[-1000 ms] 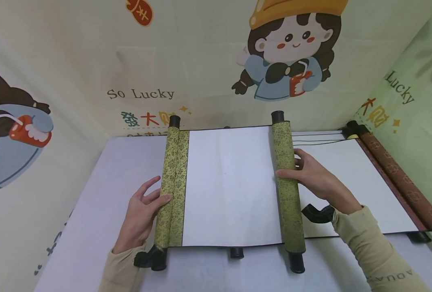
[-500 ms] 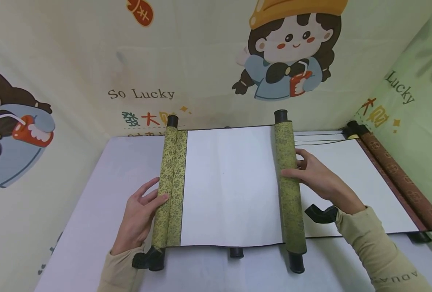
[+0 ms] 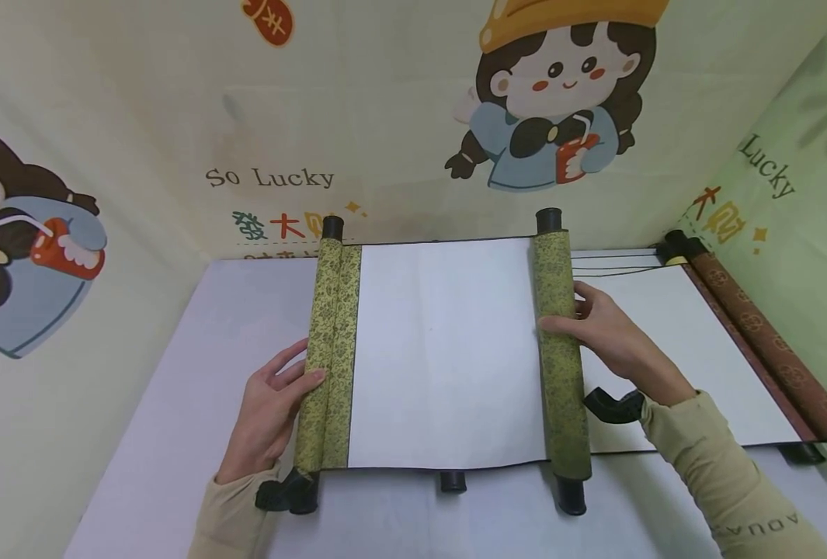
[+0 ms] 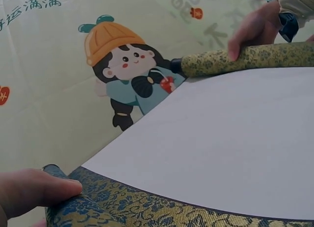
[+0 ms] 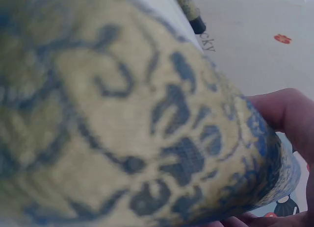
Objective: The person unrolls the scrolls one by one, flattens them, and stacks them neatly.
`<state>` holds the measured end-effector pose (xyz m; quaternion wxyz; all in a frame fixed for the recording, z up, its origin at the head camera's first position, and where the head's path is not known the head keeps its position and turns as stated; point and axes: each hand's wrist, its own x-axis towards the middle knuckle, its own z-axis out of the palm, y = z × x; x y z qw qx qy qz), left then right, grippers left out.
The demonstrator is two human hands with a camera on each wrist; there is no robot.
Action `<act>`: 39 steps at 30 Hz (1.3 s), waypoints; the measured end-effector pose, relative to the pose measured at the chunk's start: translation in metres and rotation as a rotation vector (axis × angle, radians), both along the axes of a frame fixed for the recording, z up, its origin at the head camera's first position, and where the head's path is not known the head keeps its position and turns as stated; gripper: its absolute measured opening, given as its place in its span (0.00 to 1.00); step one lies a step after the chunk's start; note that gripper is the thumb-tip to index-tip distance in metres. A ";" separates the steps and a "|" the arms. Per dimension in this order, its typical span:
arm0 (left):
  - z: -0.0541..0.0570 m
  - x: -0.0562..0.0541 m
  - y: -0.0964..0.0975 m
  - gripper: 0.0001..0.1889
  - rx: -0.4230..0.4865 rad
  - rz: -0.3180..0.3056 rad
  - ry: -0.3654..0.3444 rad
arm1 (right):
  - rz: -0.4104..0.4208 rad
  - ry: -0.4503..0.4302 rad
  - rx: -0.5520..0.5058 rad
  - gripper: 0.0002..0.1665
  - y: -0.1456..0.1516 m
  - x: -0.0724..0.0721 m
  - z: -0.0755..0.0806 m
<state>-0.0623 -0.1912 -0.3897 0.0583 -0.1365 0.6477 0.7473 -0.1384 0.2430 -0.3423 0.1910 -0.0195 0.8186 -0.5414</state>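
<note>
A hanging scroll (image 3: 448, 349) with green-gold floral brocade ends is spread partway between two rolled ends, white paper showing in the middle. My left hand (image 3: 266, 411) grips the left roll (image 3: 322, 310), its thumb over the brocade. On the other side my right hand (image 3: 616, 345) holds the thicker right roll (image 3: 565, 396), thumb on top and fingers round the outer side. Black knobs cap both rolls. In the left wrist view the left thumb (image 4: 39, 188) presses the brocade, with the right roll (image 4: 255, 58) across the sheet. Brocade fills most of the right wrist view.
Under the held scroll and to its right lies another white sheet (image 3: 693, 365), with red-brown rolls (image 3: 780, 341) at the table's right edge. A black knob (image 3: 453, 482) pokes out below the held scroll. Cartoon-printed cloth (image 3: 385, 109) hangs behind the table (image 3: 196, 388).
My right hand and the right roll have moved slightly to the right and a little away, so the white stretch is a bit wider. The left hand has hardly shifted.
</note>
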 end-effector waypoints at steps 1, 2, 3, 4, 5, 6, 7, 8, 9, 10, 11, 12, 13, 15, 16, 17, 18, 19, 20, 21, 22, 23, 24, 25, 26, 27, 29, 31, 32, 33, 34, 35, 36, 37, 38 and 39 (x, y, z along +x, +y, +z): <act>0.000 0.000 0.000 0.36 -0.001 0.001 0.002 | 0.000 0.005 0.017 0.55 0.000 0.000 0.000; 0.000 0.000 0.000 0.36 -0.004 0.003 0.004 | 0.002 0.009 0.032 0.55 0.000 -0.001 0.000; 0.000 0.000 0.000 0.36 -0.006 0.004 0.005 | 0.004 0.013 0.043 0.55 0.000 -0.001 -0.001; 0.000 0.000 0.000 0.36 -0.009 0.006 0.005 | 0.006 0.018 0.054 0.55 0.000 -0.001 0.000; 0.000 0.000 0.000 0.36 -0.012 0.008 0.004 | 0.004 0.024 0.060 0.55 -0.001 -0.002 0.000; 0.000 0.001 0.000 0.36 -0.017 0.010 0.002 | 0.001 0.028 0.063 0.54 -0.001 -0.002 0.000; 0.000 0.001 0.000 0.36 -0.020 0.015 -0.001 | -0.004 0.030 0.064 0.54 -0.001 -0.002 0.001; 0.000 0.001 0.000 0.36 -0.022 0.020 -0.005 | -0.007 0.031 0.063 0.53 -0.002 -0.003 0.001; 0.000 0.001 0.000 0.36 -0.025 0.024 -0.011 | -0.010 0.032 0.065 0.52 -0.002 -0.003 0.002; 0.000 0.002 0.000 0.36 -0.029 0.029 -0.016 | -0.014 0.032 0.067 0.52 -0.002 -0.003 0.002; 0.000 0.002 0.000 0.35 -0.031 0.033 -0.021 | -0.018 0.031 0.071 0.52 -0.002 -0.004 0.002; 0.000 0.002 0.000 0.35 -0.033 0.037 -0.024 | -0.019 0.027 0.073 0.51 -0.002 -0.004 0.003; -0.001 0.002 -0.001 0.35 -0.032 0.040 -0.027 | -0.019 0.023 0.075 0.51 -0.002 -0.004 0.002; -0.001 0.002 -0.001 0.35 -0.031 0.039 -0.027 | -0.019 0.014 0.082 0.51 -0.001 -0.004 0.002; -0.002 0.002 -0.001 0.35 -0.029 0.039 -0.025 | -0.020 0.010 0.083 0.51 -0.001 -0.004 0.001; -0.002 0.002 -0.002 0.35 -0.025 0.038 -0.024 | -0.024 0.003 0.083 0.51 -0.001 -0.004 0.001; -0.002 0.002 -0.002 0.35 -0.023 0.037 -0.022 | -0.025 -0.002 0.084 0.52 -0.001 -0.004 0.001; -0.003 0.002 -0.002 0.35 -0.020 0.037 -0.022 | -0.028 -0.007 0.087 0.52 -0.001 -0.005 0.001; -0.003 0.002 -0.002 0.35 -0.018 0.037 -0.022 | -0.030 -0.011 0.091 0.53 -0.001 -0.005 0.001; -0.004 0.002 -0.003 0.35 -0.015 0.038 -0.023 | -0.034 -0.015 0.096 0.53 -0.001 -0.005 0.001; -0.004 0.002 -0.003 0.35 -0.013 0.039 -0.026 | -0.034 -0.017 0.099 0.54 -0.001 -0.005 0.001; -0.005 0.002 -0.003 0.35 -0.011 0.041 -0.028 | -0.035 -0.019 0.106 0.54 -0.001 -0.005 0.002; -0.005 0.002 -0.003 0.35 -0.010 0.043 -0.032 | -0.030 -0.017 0.111 0.54 0.000 -0.005 0.002; -0.006 0.002 -0.003 0.35 -0.008 0.044 -0.035 | -0.028 -0.017 0.114 0.53 0.000 -0.005 0.002; -0.006 0.002 -0.003 0.35 -0.007 0.046 -0.038 | -0.024 -0.015 0.116 0.53 0.001 -0.006 0.002; -0.006 0.002 -0.003 0.35 -0.006 0.048 -0.040 | -0.021 -0.014 0.118 0.53 0.002 -0.006 0.002; -0.006 0.003 -0.004 0.35 -0.005 0.050 -0.040 | -0.018 -0.013 0.120 0.53 0.005 -0.006 0.002; -0.007 0.003 -0.005 0.35 -0.006 0.055 -0.040 | -0.022 -0.011 0.128 0.53 0.008 -0.005 0.002; -0.007 0.004 -0.005 0.35 -0.007 0.059 -0.038 | -0.024 -0.010 0.131 0.54 0.009 -0.005 0.002; -0.007 0.004 -0.006 0.35 -0.006 0.062 -0.037 | -0.027 -0.011 0.136 0.54 0.011 -0.005 0.002; -0.007 0.005 -0.006 0.35 -0.006 0.063 -0.038 | -0.027 -0.008 0.143 0.55 0.012 -0.005 0.002; -0.007 0.005 -0.007 0.35 -0.004 0.063 -0.039 | -0.026 -0.004 0.147 0.55 0.014 -0.005 0.003; -0.007 0.006 -0.008 0.35 -0.003 0.063 -0.039 | -0.025 0.001 0.148 0.56 0.015 -0.005 0.003; -0.007 0.006 -0.008 0.35 -0.002 0.062 -0.039 | -0.023 0.005 0.146 0.56 0.016 -0.005 0.003; -0.007 0.006 -0.009 0.35 0.001 0.061 -0.038 | -0.023 0.008 0.144 0.57 0.017 -0.005 0.003; -0.007 0.007 -0.009 0.36 0.003 0.060 -0.038 | -0.021 0.011 0.145 0.58 0.018 -0.006 0.004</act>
